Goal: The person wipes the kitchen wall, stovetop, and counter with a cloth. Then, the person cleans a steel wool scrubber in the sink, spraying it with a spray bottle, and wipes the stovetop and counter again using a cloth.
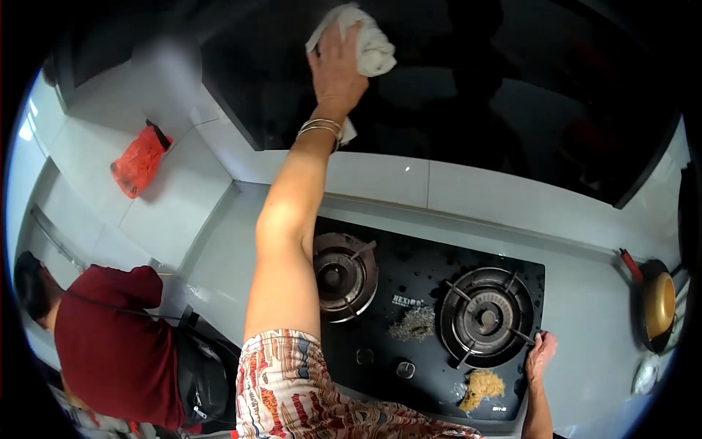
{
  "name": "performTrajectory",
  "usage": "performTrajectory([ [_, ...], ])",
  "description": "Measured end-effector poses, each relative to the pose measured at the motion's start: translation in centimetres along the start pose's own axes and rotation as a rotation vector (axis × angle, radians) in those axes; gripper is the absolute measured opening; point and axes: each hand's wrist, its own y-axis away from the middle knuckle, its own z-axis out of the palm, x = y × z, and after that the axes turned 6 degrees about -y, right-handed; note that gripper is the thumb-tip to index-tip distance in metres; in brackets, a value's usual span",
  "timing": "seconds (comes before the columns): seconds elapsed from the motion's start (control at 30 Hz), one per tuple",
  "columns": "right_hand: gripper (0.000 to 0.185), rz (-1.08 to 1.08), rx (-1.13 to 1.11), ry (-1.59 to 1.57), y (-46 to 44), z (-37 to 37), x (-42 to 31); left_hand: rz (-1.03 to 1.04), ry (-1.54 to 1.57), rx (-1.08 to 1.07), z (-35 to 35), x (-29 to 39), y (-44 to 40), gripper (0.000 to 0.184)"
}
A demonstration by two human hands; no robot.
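My left hand (339, 69) is stretched up and presses a bunched white cloth (374, 51) against the dark glossy panel (439, 110) above the stove. Down at the right, my right hand (541, 355) touches the right edge of the black gas stove (409, 256), its fingers closed near a prong of the right burner (487, 314). A grey wire scourer (414, 324) lies between the two burners. A tan scrubbing pad (482, 389) rests at the stove's front right. The left burner (336, 276) is partly hidden by my left arm.
A person in a dark red top (117, 344) bends at the lower left. A red plastic bag (141, 161) hangs on the tiled wall at left. Pans (659, 304) with a red handle stand on the right counter (585, 307), beside a small clear wrapped item (646, 374).
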Motion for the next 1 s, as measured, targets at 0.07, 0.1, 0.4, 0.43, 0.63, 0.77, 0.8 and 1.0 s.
performTrajectory([
  [0.07,0.012,-0.017,0.000,0.007,-0.2,-0.3,-0.1,-0.156,-0.042,0.040,0.3,-3.2,1.8,0.066],
  [0.1,0.012,-0.021,-0.005,0.004,0.0,-0.2,-0.1,-0.234,-0.063,0.018,1.4,-5.7,3.5,0.065],
  [0.4,0.015,0.016,0.007,0.033,0.1,0.5,1.3,-0.243,0.088,0.068,-4.4,-12.2,6.0,0.062],
  [0.43,0.015,0.002,0.004,0.063,0.0,0.5,1.1,-0.228,0.043,0.164,-5.0,-13.6,5.8,0.062],
  [0.63,0.017,0.026,0.033,0.086,0.2,1.2,2.6,0.103,-0.535,-0.007,-9.5,-20.4,0.5,0.052],
  [0.77,0.015,0.065,0.021,0.125,0.0,1.2,3.0,0.258,-0.880,-0.227,-8.5,-21.0,-3.3,0.033],
  [0.8,0.014,0.064,0.025,0.127,0.0,1.1,3.0,0.263,-0.875,-0.237,-8.1,-21.8,-2.9,0.033],
  [1.0,0.014,0.093,0.030,0.092,0.1,1.4,3.3,0.257,-1.033,-0.018,-6.6,-22.8,-1.7,0.036],
])
